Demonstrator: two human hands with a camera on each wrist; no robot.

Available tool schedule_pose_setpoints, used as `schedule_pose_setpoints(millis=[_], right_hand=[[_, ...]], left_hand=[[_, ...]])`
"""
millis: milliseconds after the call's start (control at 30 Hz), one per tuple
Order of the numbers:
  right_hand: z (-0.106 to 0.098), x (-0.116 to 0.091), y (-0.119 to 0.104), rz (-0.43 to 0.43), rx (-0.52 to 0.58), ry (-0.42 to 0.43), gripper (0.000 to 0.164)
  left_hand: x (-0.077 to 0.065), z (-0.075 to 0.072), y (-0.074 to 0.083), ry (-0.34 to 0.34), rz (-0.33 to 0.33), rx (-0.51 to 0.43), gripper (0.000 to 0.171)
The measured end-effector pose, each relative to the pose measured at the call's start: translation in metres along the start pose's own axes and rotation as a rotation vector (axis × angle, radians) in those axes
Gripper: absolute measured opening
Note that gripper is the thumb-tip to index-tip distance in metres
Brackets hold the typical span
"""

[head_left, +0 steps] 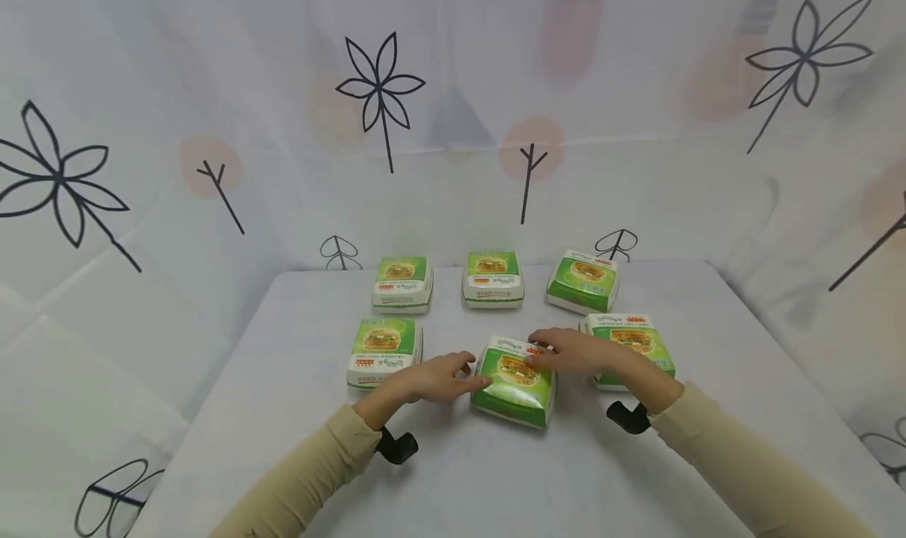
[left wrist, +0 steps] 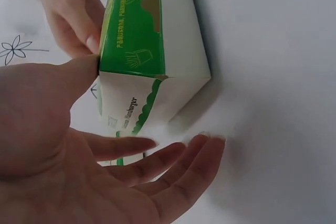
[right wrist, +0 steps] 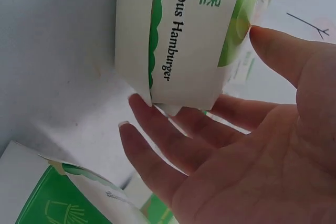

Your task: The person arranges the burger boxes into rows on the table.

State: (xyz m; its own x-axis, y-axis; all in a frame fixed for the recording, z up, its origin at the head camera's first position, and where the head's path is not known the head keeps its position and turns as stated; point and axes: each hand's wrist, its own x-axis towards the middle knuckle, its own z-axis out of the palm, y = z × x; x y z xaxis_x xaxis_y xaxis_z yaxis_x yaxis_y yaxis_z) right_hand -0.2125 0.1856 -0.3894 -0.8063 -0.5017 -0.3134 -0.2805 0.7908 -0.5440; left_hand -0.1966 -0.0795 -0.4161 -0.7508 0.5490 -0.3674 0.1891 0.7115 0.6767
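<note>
A green and white hamburger box (head_left: 515, 381) sits slightly turned on the white table, between both hands. At its left side is my left hand (head_left: 437, 377); the thumb (left wrist: 84, 74) touches the box's upper edge while the other fingers spread loosely, apart from the side wall. My right hand (head_left: 576, 351) is over the far right corner. In the right wrist view its thumb (right wrist: 273, 45) meets the top edge, and its relaxed fingers (right wrist: 163, 135) reach past the corner, partly hidden behind the box.
Beside my left hand stands another hamburger box (head_left: 384, 349), and one more box (head_left: 633, 349) sits partly behind my right wrist. Along the back are a left box (head_left: 402, 285), a middle box (head_left: 493, 280) and a tilted right box (head_left: 583, 282). A patterned curtain (head_left: 453, 192) hangs behind the table.
</note>
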Motion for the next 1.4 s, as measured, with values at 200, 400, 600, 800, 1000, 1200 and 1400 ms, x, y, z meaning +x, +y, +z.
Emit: schedule_pose_setpoints(millis=[200,400,600,800,1000,1200,1400], right_hand=[[-0.001,-0.003,-0.003,0.017,-0.037,-0.005,0.059],[-0.005,-0.003,-0.009,0.046,-0.032,0.002,0.063],[-0.004,0.004,-0.009,0.029,-0.047,-0.005,0.062],[-0.001,0.004,-0.006,0.063,-0.063,-0.016,0.049],[-0.002,0.002,-0.012,0.083,-0.060,-0.020,0.044],[-0.008,0.008,-0.014,0.077,-0.076,0.000,0.061],[-0.008,0.020,-0.010,0.012,-0.054,-0.027,0.058]], left_hand=[[0.005,-0.007,-0.002,-0.040,-0.018,0.029,0.054],[0.004,-0.004,-0.001,-0.047,-0.035,-0.035,0.057],[0.004,0.001,0.000,-0.035,-0.039,-0.049,0.062],[0.009,-0.007,-0.001,-0.044,-0.059,-0.124,0.051],[0.010,-0.014,-0.005,-0.044,-0.089,-0.214,0.048],[0.010,-0.011,-0.007,-0.007,-0.067,-0.155,0.055],[0.010,-0.005,-0.005,0.017,-0.058,-0.232,0.047]])
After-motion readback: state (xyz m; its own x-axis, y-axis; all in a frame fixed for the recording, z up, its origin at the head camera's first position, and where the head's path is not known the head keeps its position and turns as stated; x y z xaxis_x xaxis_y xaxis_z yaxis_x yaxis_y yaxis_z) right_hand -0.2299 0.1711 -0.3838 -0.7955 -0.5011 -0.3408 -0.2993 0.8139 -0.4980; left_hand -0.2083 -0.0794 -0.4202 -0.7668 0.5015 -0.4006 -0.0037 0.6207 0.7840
